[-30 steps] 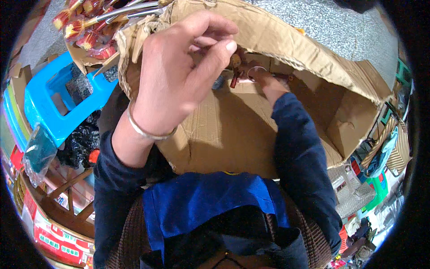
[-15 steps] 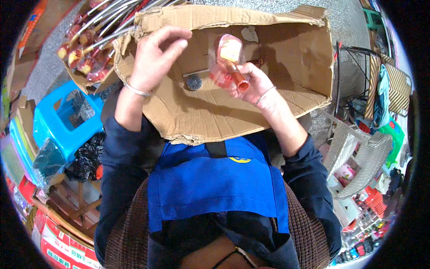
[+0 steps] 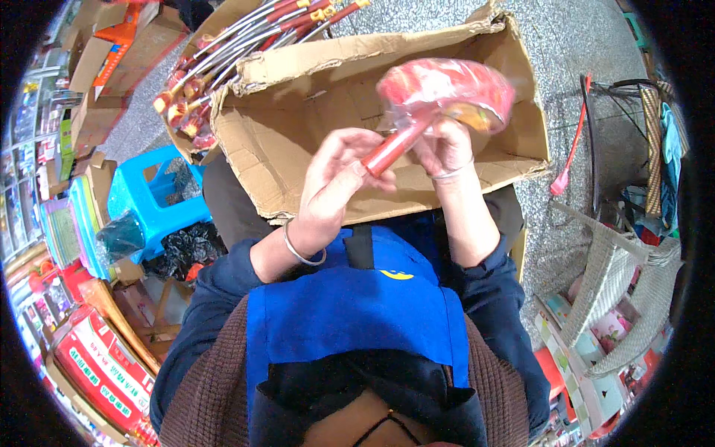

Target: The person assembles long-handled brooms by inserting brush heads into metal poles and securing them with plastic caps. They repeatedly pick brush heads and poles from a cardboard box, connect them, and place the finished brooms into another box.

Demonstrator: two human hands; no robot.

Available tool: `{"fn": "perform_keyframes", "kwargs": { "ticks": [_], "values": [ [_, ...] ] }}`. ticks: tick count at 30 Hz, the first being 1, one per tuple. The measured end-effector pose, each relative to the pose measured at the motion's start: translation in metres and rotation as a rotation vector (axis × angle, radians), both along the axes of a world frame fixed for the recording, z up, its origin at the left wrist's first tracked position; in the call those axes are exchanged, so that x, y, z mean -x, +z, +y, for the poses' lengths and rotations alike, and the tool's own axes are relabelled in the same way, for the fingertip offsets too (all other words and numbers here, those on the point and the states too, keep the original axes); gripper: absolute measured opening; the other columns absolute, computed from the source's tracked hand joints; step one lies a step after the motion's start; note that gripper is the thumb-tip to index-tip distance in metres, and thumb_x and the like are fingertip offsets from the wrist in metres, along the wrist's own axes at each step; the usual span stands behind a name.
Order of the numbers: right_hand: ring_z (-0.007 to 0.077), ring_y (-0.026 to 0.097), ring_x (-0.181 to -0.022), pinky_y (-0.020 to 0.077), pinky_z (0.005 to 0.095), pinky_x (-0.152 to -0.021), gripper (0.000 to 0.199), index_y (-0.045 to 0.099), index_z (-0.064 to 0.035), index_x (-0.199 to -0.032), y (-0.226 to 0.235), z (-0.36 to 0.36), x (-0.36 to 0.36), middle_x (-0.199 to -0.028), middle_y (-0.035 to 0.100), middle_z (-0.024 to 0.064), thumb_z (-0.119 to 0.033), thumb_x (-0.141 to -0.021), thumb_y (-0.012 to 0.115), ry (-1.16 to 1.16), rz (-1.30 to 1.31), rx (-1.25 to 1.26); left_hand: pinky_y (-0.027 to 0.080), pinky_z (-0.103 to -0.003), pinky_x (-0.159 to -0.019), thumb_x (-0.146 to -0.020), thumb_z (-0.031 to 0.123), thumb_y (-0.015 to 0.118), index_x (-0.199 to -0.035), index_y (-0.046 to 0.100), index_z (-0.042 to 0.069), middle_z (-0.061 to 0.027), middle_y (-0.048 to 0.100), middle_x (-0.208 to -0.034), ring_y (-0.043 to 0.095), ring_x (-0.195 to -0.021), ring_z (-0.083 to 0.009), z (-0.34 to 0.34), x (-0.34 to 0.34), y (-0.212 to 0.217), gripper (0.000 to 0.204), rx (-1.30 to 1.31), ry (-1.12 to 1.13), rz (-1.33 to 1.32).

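In front of me, over an open cardboard box (image 3: 283, 67), I hold a red, clear-plastic-wrapped item (image 3: 439, 83) with a wide rounded head and a red tubular handle; its exact kind is unclear. My left hand (image 3: 335, 179) is closed around the lower end of the handle. Where handle and head meet, my right hand (image 3: 445, 149) grips the item from the right, its fingers partly hidden behind the wrapping. The head is tilted up and to the right, slightly blurred. The box sits against my lap with its opening toward me.
At the far left, a bundle of long metal-shafted items (image 3: 257, 37) with red and yellow ends lies in another carton. A blue plastic stool (image 3: 145, 238) and a black plastic bag (image 3: 190, 249) are to my left. On the right floor lies a pink-ended red rod (image 3: 573, 145).
My left hand has come from the box's left side to hold the handle. The wrapped item has turned and now looks larger and nearer. The grey bristle ball no longer shows in the box.
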State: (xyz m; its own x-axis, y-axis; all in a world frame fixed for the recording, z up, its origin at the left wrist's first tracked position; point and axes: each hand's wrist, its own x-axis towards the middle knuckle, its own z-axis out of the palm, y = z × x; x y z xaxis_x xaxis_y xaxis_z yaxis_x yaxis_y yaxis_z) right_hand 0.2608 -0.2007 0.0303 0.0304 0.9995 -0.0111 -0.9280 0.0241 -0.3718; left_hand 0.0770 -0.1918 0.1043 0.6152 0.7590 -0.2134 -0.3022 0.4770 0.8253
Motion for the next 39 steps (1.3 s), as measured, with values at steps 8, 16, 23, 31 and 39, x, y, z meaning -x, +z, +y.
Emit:
{"fn": "perform_keyframes", "kwargs": {
  "ticks": [8, 16, 23, 31, 39],
  "values": [
    [0.0281, 0.050, -0.121, 0.0419, 0.0422, -0.103, 0.070, 0.038, -0.0057, -0.134, 0.019, -0.014, -0.019, -0.131, 0.050, 0.0157, 0.003, -0.069, 0.064, -0.117, -0.157, -0.180, 0.054, -0.034, -0.072, -0.094, 0.012, 0.055, -0.115, 0.050, 0.000, -0.0149, 0.063, -0.098, 0.064, -0.081, -0.0208, -0.007, -0.025, 0.015, 0.025, -0.136, -0.088, 0.137],
    [0.0260, 0.047, -0.124, 0.0387, 0.0428, -0.106, 0.067, 0.036, -0.0074, -0.141, 0.010, -0.022, -0.015, -0.137, 0.047, 0.0102, -0.017, -0.083, 0.069, -0.090, -0.029, 0.222, 0.052, -0.023, -0.067, -0.080, 0.000, 0.071, -0.096, 0.061, -0.002, -0.0091, 0.065, -0.090, 0.063, -0.078, -0.0126, -0.003, -0.014, 0.033, 0.019, -0.838, 0.278, 0.402],
    [0.0338, 0.043, -0.128, 0.0355, 0.0469, -0.107, 0.056, 0.038, -0.0031, -0.138, 0.007, -0.008, -0.022, -0.139, 0.043, 0.0222, -0.033, -0.092, 0.043, 0.075, 0.364, -0.098, 0.053, -0.024, -0.066, -0.075, -0.004, 0.073, -0.091, 0.065, -0.001, -0.0116, 0.065, -0.090, 0.064, -0.077, -0.0152, 0.004, 0.010, 0.050, 0.017, -1.113, 0.302, 0.465],
    [0.0310, 0.049, -0.123, 0.0391, 0.0439, -0.104, 0.068, 0.039, 0.0053, -0.134, 0.013, -0.005, -0.023, -0.134, 0.049, 0.0215, -0.050, -0.095, 0.041, 0.121, 0.092, 0.003, 0.055, -0.025, -0.073, -0.078, 0.000, 0.072, -0.098, 0.064, -0.002, -0.0089, 0.064, -0.095, 0.066, -0.087, -0.0135, 0.005, 0.011, 0.035, 0.021, -0.776, 0.318, 0.415],
    [0.0287, 0.052, -0.118, 0.0421, 0.0454, -0.100, 0.060, 0.047, 0.0015, -0.130, 0.014, -0.002, -0.029, -0.128, 0.055, 0.0150, -0.047, -0.095, 0.044, 0.029, 0.060, 0.225, 0.051, -0.029, -0.066, -0.078, 0.007, 0.071, -0.100, 0.064, 0.002, -0.0086, 0.063, -0.085, 0.064, -0.075, -0.0193, 0.036, 0.009, 0.028, 0.024, -1.199, 0.264, 0.653]
  ]
}}
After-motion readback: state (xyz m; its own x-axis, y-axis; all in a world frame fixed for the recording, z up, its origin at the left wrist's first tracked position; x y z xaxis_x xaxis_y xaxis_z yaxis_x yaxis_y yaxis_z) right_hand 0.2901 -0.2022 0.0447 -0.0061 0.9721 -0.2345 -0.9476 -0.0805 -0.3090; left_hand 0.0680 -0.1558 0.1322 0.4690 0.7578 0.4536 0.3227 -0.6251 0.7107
